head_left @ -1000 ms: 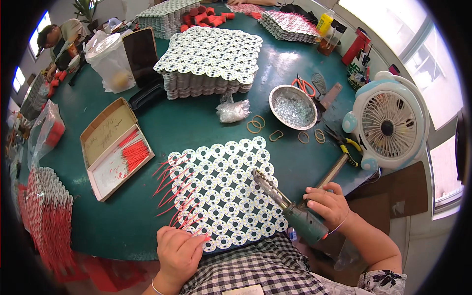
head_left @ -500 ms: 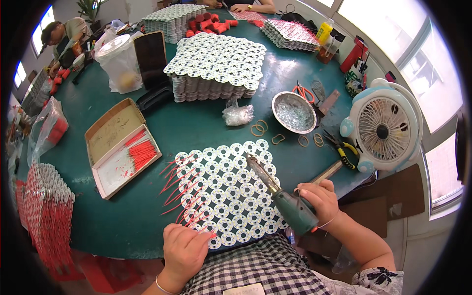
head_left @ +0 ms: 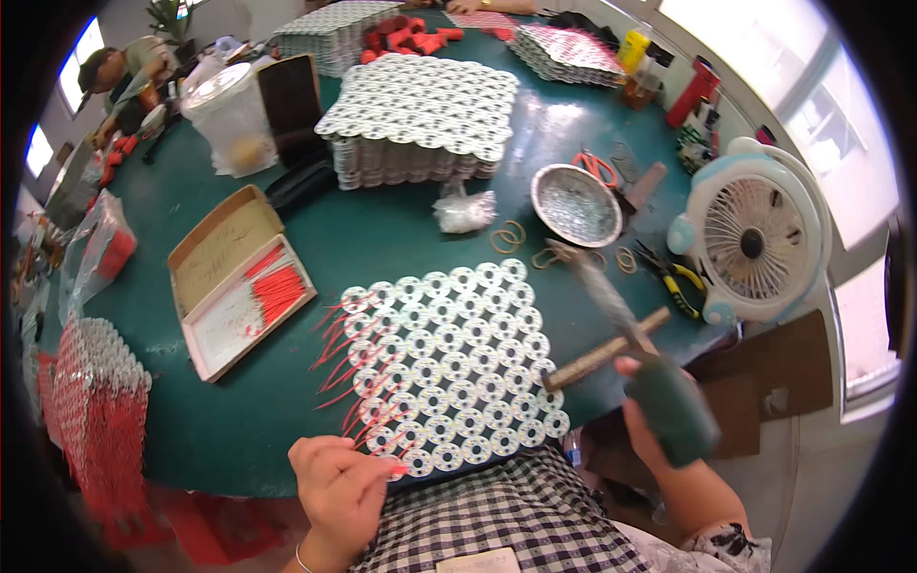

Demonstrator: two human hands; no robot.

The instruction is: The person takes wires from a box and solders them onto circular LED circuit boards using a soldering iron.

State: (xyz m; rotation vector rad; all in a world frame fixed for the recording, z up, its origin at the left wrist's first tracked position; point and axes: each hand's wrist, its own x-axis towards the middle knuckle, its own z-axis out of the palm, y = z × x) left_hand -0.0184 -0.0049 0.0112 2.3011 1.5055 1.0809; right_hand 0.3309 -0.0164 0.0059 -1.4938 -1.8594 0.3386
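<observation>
Two hands at a panel of round white discs on a green table.

The left hand rests with fingers curled on the panel near edge, by its red wires; the right hand is closed around a dark-handled soldering iron, blurred, raised above the panel's right side; a white fan stands to the right.

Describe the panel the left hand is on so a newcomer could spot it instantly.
On the green table, look at the near edge, just in front of the left hand. The white panel of round discs lies flat there as a single sheet. Unlike the stacked panels farther back, red wires stick out of its left side.
</observation>
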